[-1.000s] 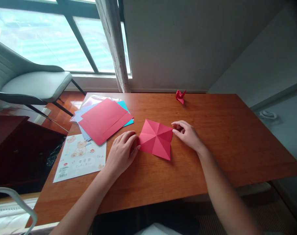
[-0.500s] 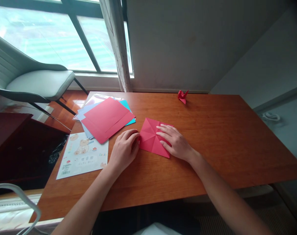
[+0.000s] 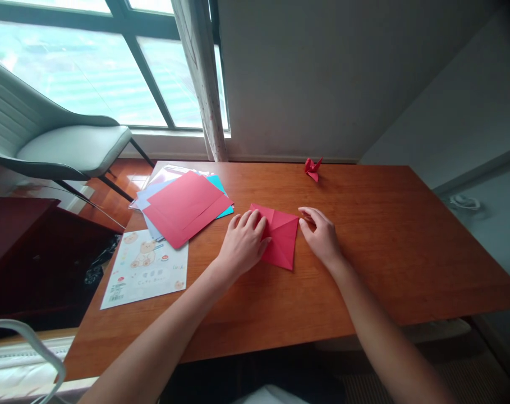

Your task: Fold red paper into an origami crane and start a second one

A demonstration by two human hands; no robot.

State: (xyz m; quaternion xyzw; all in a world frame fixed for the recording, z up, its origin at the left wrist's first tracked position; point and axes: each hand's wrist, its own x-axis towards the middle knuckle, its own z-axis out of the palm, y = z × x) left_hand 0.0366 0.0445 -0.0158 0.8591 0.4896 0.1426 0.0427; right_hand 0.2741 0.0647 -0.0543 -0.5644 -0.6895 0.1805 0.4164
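Well, your unclenched left hand (image 3: 244,242) partly hides the creased red paper (image 3: 283,241); whether your right hand (image 3: 321,235) pinches its corner, I can't tell.

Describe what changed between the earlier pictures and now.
The left hand has moved right, from the left corner of the red square over its left part. The right hand, earlier across it, has drawn back to its right corner. The folded red figure and stacked sheets stayed put.

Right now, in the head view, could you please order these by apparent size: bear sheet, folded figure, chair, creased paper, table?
Table
Chair
Bear sheet
Creased paper, partly covered by left hand
Folded figure
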